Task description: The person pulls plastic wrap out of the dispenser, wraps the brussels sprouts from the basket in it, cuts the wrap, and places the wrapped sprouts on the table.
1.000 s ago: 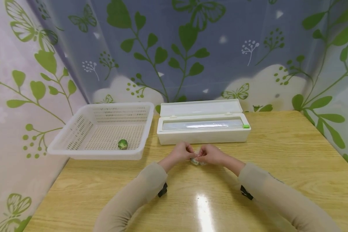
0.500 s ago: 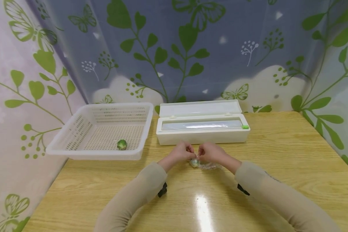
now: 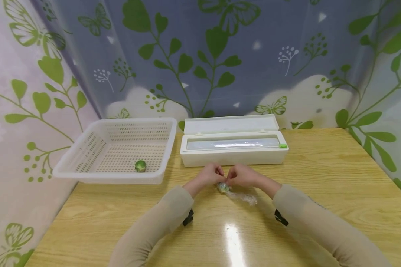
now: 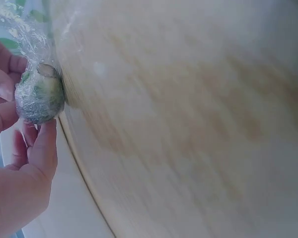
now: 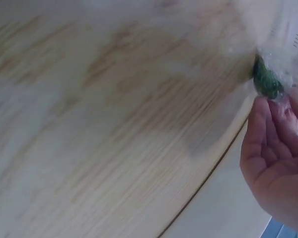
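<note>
A small Brussels sprout (image 3: 223, 188), wrapped in clear cling film, is at the fingertips of both hands, close over the table. My left hand (image 3: 209, 175) holds it from the left, its fingertips against the wrapped underside in the left wrist view, where the pale cut stem end of the sprout (image 4: 45, 82) shows through the film. From the other side my right hand (image 3: 245, 176) pinches the wrapped sprout with thumb and fingers; its green leaves (image 5: 267, 82) show in the right wrist view. A twisted tail of cling film (image 3: 247, 199) trails toward the right.
Behind the hands stands a white cling film dispenser (image 3: 234, 158), lid raised, with a film roll (image 3: 234, 143) inside and a green slider (image 3: 283, 145). At left, a white plastic basket (image 3: 110, 178) holds one unwrapped Brussels sprout (image 3: 140, 166). A patterned curtain (image 3: 200, 74) surrounds the wooden table (image 3: 147, 215).
The sprout has turned between the fingers, and its film tail, earlier bunched at the hands, now stretches out to the right and toward the person. Both hands keep nearly the same place.
</note>
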Demonstrator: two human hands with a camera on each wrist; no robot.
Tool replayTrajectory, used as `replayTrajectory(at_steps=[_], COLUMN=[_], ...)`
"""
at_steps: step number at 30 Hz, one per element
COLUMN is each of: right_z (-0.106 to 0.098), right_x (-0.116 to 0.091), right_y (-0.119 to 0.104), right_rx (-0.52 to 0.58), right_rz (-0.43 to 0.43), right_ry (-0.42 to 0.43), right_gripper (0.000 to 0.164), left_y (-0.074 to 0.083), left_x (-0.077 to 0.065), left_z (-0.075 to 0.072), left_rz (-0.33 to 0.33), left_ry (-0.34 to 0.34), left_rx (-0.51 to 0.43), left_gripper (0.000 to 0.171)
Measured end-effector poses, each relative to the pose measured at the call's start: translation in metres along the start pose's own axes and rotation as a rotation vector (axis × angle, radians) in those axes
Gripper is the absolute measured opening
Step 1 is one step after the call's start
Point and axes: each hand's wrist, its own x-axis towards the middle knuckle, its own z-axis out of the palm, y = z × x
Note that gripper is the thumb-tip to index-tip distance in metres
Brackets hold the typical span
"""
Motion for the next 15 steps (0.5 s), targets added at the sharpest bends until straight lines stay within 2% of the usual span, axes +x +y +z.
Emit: replayTrajectory(at_steps=[3, 8, 10, 12, 15], right_z=[-0.002, 0.002, 0.004, 0.005, 0.006], right_x=[0.0, 0.001, 0.002, 0.002, 0.003], right_y=[0.002, 0.006, 0.008, 0.009, 0.011], right_rx=[0.046, 0.117, 0.153, 0.198, 0.252], right_rz=[-0.004, 0.053, 0.074, 0.097, 0.111], right_ry=[-0.012, 0.007, 0.004, -0.009, -0.045], right_gripper=[0.012, 0.007, 0.006, 0.01, 0.019], left_y=[0.001, -0.001, -0.002, -0.004, -0.004], left_x=[0.0, -0.001, -0.001, -0.001, -0.002], left_z=[-0.001, -0.003, -0.005, -0.006, -0.009], left_rz=[0.002, 0.024, 0.024, 0.009, -0.051], left_ry=[0.004, -0.017, -0.019, -0.027, -0.093], left_rx=[-0.015, -0.017, 0.031, 0.119, 0.22], left_gripper=[0.017, 0.018, 0.02, 0.021, 0.026])
